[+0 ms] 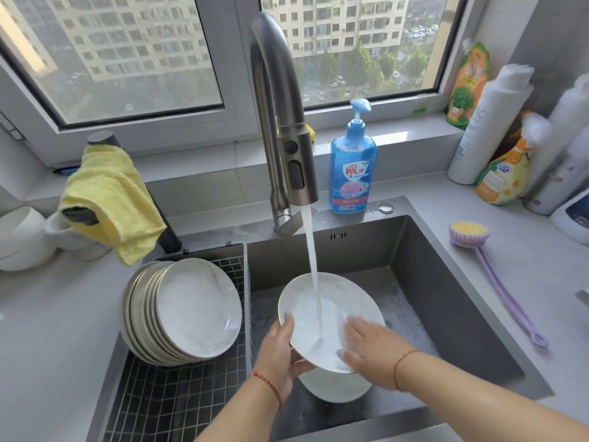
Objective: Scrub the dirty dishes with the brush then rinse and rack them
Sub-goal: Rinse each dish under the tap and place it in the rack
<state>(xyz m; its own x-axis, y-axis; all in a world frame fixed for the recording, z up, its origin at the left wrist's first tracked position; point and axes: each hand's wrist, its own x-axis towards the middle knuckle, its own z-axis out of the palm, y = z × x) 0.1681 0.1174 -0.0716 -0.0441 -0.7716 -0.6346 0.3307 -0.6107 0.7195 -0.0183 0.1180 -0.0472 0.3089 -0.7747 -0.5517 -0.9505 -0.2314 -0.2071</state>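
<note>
A white plate point(306, 311) is tilted under the running water of the faucet point(296, 161), over the sink point(446, 282). My left hand point(280, 355) grips the plate's lower left rim, thumb on the face. The flat fingers of my right hand point(369, 349) press on the plate's right side. Another white plate point(331, 387) lies in the sink below it. Several clean plates point(191, 307) lean stacked in the wire rack point(178, 400) on the left. The purple brush point(490, 272) with yellow bristles lies on the counter to the right.
A blue dish soap bottle point(353, 167) stands behind the sink. A yellow cloth point(108, 199) hangs at the back left over white bowls point(22, 237). Bottles point(497, 129) crowd the right back corner. Foam lies on the sink's floor.
</note>
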